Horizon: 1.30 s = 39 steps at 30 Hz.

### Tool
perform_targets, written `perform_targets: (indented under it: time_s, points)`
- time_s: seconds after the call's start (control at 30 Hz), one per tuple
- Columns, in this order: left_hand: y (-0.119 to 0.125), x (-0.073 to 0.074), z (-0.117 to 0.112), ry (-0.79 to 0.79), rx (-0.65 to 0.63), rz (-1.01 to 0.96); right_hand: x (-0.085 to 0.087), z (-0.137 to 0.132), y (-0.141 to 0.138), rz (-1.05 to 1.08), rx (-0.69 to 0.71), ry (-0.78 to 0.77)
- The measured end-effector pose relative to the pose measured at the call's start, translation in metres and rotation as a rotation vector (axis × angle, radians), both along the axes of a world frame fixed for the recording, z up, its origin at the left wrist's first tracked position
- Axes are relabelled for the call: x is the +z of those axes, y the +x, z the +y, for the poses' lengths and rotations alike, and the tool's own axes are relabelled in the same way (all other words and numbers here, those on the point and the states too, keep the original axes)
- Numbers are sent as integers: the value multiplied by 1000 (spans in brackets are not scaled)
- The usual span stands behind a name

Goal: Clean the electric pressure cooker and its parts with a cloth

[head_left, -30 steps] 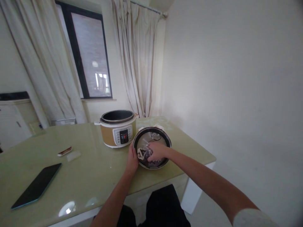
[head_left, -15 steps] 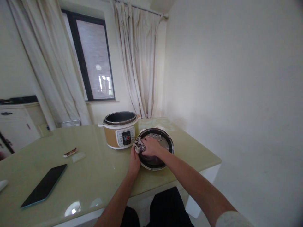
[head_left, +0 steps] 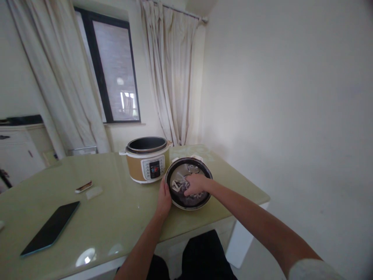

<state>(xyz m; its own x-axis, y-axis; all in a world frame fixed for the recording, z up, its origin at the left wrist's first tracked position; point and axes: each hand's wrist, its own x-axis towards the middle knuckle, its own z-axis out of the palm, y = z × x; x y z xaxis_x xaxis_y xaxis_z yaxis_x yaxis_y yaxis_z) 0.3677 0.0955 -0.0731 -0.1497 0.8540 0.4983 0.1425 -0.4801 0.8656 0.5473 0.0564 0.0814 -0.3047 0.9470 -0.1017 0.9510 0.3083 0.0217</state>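
Observation:
The pressure cooker lid (head_left: 207, 169) lies with its inner side up near the table's front right. My left hand (head_left: 164, 199) grips its left rim, fingers closed around the edge. Inside the lid, my right hand (head_left: 196, 183) presses a crumpled light-and-grey cloth (head_left: 176, 186) against the metal, its fingers bent over the fabric. Just behind and to the left stands the gold and white pressure cooker body (head_left: 135, 167), open at the top, with a dark inner pot and a control panel.
On the left of the glossy green table (head_left: 116, 210) lies a dark tablet (head_left: 51, 229). Behind it are a small phone-like object (head_left: 84, 187) and a pale flat piece (head_left: 94, 193). A plain wall (head_left: 279, 116) borders the right side.
My right hand has moved right, from the lid's left edge toward its middle, with the cloth spread more inside. My left hand still holds the left rim.

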Motion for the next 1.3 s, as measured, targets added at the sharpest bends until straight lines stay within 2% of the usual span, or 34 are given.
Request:
perform_targets:
  time_s: [0.1, 0.27, 0.43, 0.5, 0.57, 0.73, 0.9, 0.97, 1.13, 1.3]
  points:
    - [1, 0, 0, 13, -6, 2, 4, 2, 3, -53, -34, 23]
    - [2, 0, -1, -3, -6, 8, 0, 9, 14, -50, -39, 215]
    - [2, 0, -1, -24, -2, -7, -14, 16, 2, 43, 213, 274]
    - [1, 1, -2, -32, -19, -25, -18, 15, -11, 54, 297, 241]
    - [0, 1, -3, -42, -33, -50, -19, 12, -22, 62, 310, 182]
    - [-1, 4, -5, -48, -28, -47, -13, 4, -16, 132, 192, 40]
    - [-2, 3, -2, -80, -12, -45, -14, -4, -4, 189, 161, 19]
    - [-2, 2, 0, -81, 3, -37, -16, -3, -7, 151, 151, 59]
    - [-2, 0, 1, -46, 15, -5, -15, 13, -18, 93, 91, 289]
    - [-1, 5, -3, -28, 25, 6, -2, 18, -16, 70, -105, 290]
